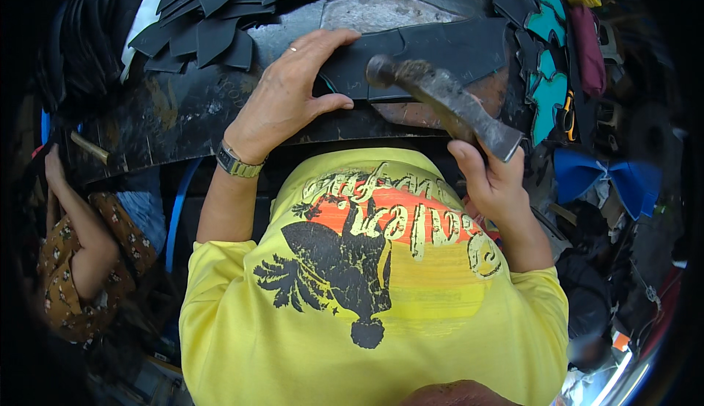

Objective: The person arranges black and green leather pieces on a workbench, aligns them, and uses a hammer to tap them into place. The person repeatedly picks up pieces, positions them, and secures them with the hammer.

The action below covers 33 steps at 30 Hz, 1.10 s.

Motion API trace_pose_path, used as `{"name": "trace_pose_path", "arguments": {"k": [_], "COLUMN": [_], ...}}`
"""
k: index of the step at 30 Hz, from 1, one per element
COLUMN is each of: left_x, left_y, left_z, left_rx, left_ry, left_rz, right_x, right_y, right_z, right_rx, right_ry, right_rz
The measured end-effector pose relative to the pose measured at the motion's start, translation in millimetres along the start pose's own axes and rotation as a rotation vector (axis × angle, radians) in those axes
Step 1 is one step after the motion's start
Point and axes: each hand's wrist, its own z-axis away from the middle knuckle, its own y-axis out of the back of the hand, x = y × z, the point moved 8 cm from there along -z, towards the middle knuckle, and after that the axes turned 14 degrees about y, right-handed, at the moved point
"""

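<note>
While I'm watching from afar through the head cam, my right hand [500,186] is wrapped around a hammer with a worn, dark metal head [446,100], held up over the flat black sheet pieces [433,47] on the dark, scuffed worktable [176,113]. My left hand [282,87] isn't clenched: thumb and fingers sit apart at the left end of those sheets, though I can't tell whether it's pressing or pinching anything. Pointed black cutouts [213,36] pile up beyond it, and bright teal-faced pieces [548,98] lie off to the right.
</note>
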Motion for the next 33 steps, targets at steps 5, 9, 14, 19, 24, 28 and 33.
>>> {"name": "trace_pose_path", "arguments": {"k": [5,9,14,19,24,28,33], "left_x": [2,20,35,33,33,34,29], "left_y": [1,-1,-24,-35,-30,-31,-31], "left_z": [-4,5,16,8,1,-5,-12], "left_rx": [-0.025,0.028,-0.023,-0.051,-0.017,0.054,0.061], "left_ry": [0.038,-0.026,-0.077,-0.053,-0.062,-0.074,-0.084], "left_rz": [-0.012,-0.116,-0.231,-0.269,-0.281,-0.299,-0.283], "right_x": [23,25,26,34,23,39,34], "right_y": [-13,10,18,27,39,8,29], "right_z": [-13,-12,-5,-9,-11,-15,-15], "right_rx": [-0.141,0.086,0.268,0.068,0.308,-0.079,0.221], "right_ry": [-0.136,-0.136,-0.065,-0.167,-0.222,-0.309,-0.153], "right_rz": [0.234,0.167,0.179,0.192,-0.023,0.227,0.050]}}
